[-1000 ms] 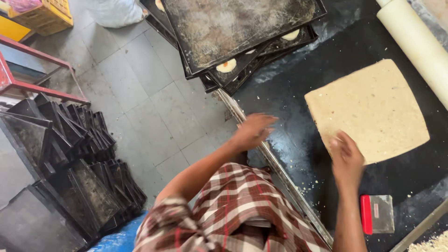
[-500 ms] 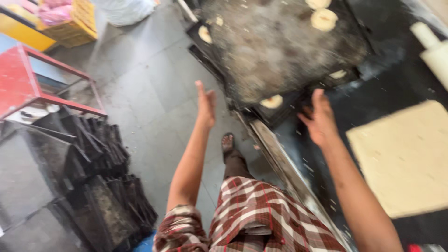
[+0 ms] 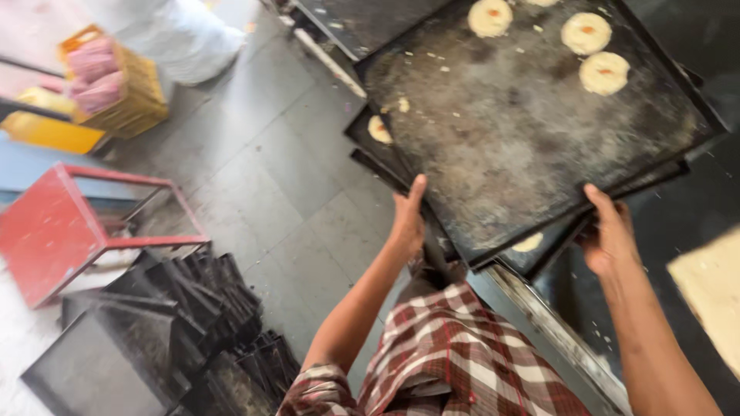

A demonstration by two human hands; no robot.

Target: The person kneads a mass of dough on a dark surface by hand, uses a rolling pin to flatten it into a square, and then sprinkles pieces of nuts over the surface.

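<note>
Now your left hand (image 3: 407,223) and right hand (image 3: 609,235) grip the big black tray (image 3: 524,131); I think you must lift it level so the dough rounds (image 3: 586,32) stay put.

Top tray (image 3: 524,146) on stack of trays (image 3: 539,250), at table edge (image 3: 551,327). Dough rounds (image 3: 593,50) on far part of top tray. Left hand (image 3: 406,219) at near-left edge, right hand (image 3: 609,235) at near-right edge. Dough sheet (image 3: 713,296) right of right hand. Floor trays (image 3: 154,339) far left, stool (image 3: 77,231) behind them.

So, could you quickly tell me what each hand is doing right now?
Left hand: gripping the top baking tray at its near edge.
Right hand: gripping the same tray's near edge.
</note>
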